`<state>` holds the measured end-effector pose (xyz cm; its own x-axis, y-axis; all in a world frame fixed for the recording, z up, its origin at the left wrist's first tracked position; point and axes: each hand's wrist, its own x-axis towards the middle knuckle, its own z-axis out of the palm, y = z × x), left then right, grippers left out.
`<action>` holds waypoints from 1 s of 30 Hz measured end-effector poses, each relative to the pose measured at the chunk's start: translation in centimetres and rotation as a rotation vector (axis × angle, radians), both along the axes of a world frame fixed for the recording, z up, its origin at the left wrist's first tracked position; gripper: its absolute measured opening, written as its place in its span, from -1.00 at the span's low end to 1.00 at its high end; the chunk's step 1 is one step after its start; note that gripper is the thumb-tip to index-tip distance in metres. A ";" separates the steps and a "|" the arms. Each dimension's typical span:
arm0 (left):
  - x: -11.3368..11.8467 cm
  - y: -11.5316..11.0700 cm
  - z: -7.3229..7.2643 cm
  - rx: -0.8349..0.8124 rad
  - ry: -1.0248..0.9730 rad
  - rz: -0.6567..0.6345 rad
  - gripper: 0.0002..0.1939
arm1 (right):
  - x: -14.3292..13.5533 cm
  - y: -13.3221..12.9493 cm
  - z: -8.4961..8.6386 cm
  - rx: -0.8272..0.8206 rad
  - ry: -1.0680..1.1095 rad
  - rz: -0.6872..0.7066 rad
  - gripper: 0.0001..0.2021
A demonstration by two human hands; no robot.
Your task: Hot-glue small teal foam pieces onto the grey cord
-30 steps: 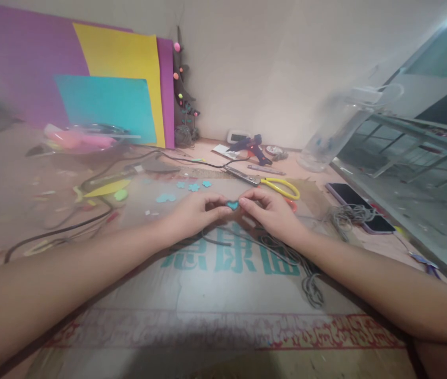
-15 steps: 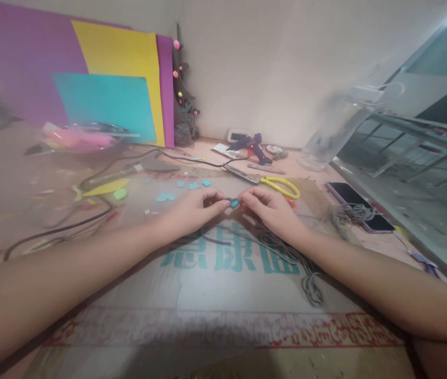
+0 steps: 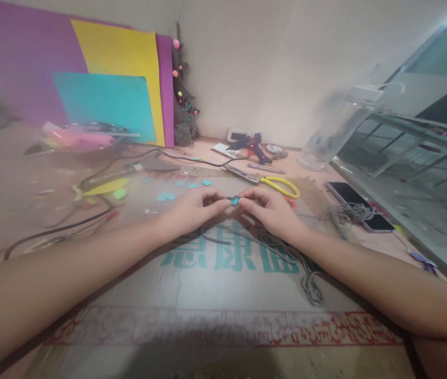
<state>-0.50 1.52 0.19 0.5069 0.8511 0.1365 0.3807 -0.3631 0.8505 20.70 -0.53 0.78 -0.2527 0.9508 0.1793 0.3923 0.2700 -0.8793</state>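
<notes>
In the head view, we see the small blue piece (image 3: 235, 201) held up between the two hands, above the printed board (image 3: 207, 295). The fingers of the left hand (image 3: 203, 208) pinch its left edge, and those of the right hand (image 3: 270, 209) its right edge; both pairs are nearly closed, with only the thickness of the piece between the tips. Neither hand is nearer – the piece sits just at the tips of both. It looks a little longer from left to right, along the line joining the fingers, and a dark rim borders its upper side; we cannot tell if this rim is cord.

Just beyond the right fingers lie the scissors (image 3: 280, 188), handles to the right, and farther off the glue gun (image 3: 252, 146). To the left of the left fingers are blue cutouts (image 3: 166, 197). Grey cord (image 3: 312, 289) lies below the right hand, partly under its forearm. The widest room is on the near side of the fingers, between the forearms – the edge of the surface (image 3: 314, 176) runs well to the right, past the phone (image 3: 359, 207).
</notes>
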 end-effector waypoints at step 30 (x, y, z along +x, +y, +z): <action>0.2 -0.2 0.1 -0.001 0.071 -0.006 -0.68 | -0.4 0.0 0.3 -0.069 -0.053 0.029 -0.80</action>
